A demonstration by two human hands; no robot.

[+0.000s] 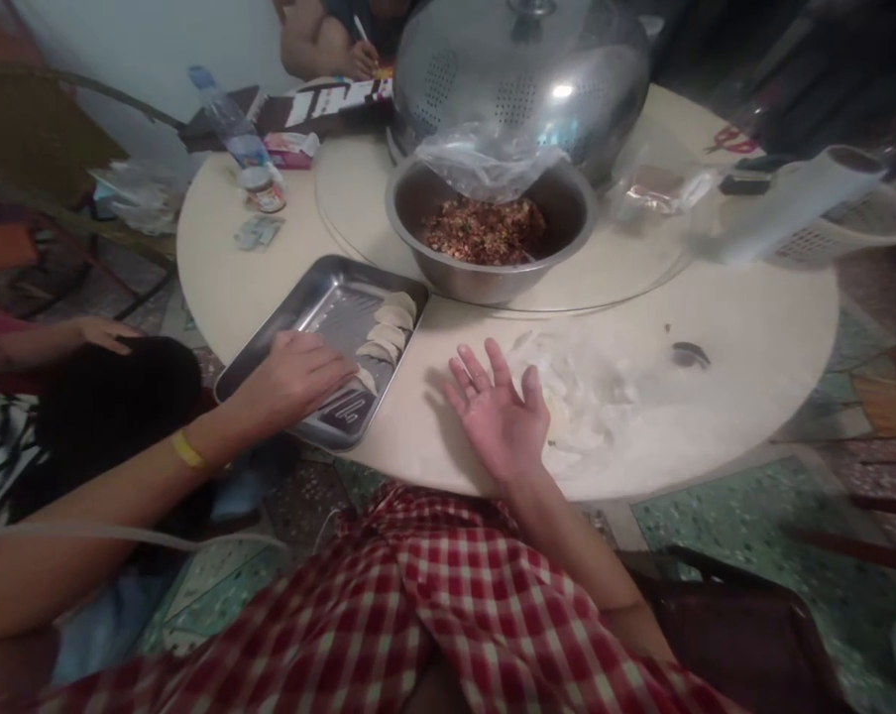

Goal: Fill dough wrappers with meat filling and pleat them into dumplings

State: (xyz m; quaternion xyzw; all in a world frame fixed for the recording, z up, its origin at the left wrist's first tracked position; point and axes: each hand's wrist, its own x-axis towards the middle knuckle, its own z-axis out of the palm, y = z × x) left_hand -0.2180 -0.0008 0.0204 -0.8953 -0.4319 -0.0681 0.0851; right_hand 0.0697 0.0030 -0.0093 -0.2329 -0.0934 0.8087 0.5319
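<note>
My left hand reaches over a rectangular metal tray, its fingertips pinching the edge of a pale dumpling at the near right of the tray. Beyond it, several folded dumplings lie in an overlapping row along the tray's right side. My right hand is palm up above the table, fingers spread, with nothing in it. Beside it, white flour is scattered on the tabletop, with a pale round piece of dough partly hidden by my thumb.
A steel bowl of chopped brown filling stands behind, clear plastic over its far rim. Further back is a large domed lid. A bottle and jar stand left; a white basket right. Other people sit left and behind.
</note>
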